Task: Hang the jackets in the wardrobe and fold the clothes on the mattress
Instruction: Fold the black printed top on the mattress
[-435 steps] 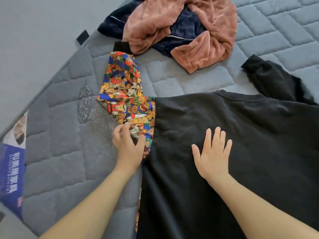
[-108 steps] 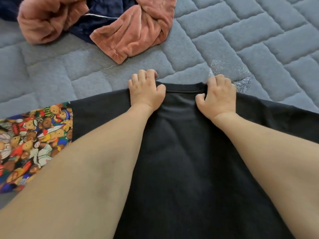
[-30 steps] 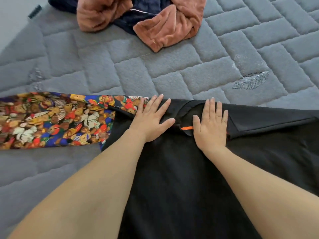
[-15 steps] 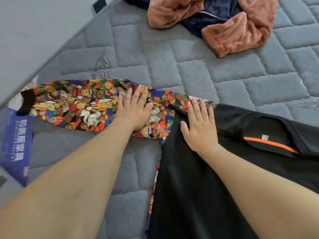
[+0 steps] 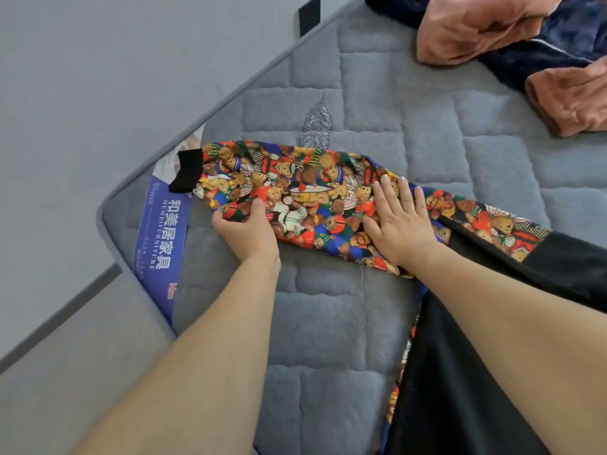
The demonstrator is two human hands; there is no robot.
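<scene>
A black sweatshirt (image 5: 476,372) lies spread on the grey quilted mattress (image 5: 328,323). Its bear-print sleeve (image 5: 305,188) stretches out to the left and ends in a black cuff (image 5: 187,170) near the mattress corner. My left hand (image 5: 246,231) grips the sleeve's near edge, thumb on top and fingers tucked under the cloth. Flat on the sleeve further right, closer to the shoulder, my right hand (image 5: 400,221) presses down with straight fingers.
A crumpled pink velvet garment (image 5: 466,27) and a navy one (image 5: 538,57) lie in a heap at the top right. A blue label (image 5: 161,238) covers the mattress corner. Grey floor (image 5: 82,110) lies beyond the left edge.
The view has swung left along the sleeve. My left hand slid toward the cuff and took hold of the sleeve's edge. My right hand moved off the black body onto the printed sleeve.
</scene>
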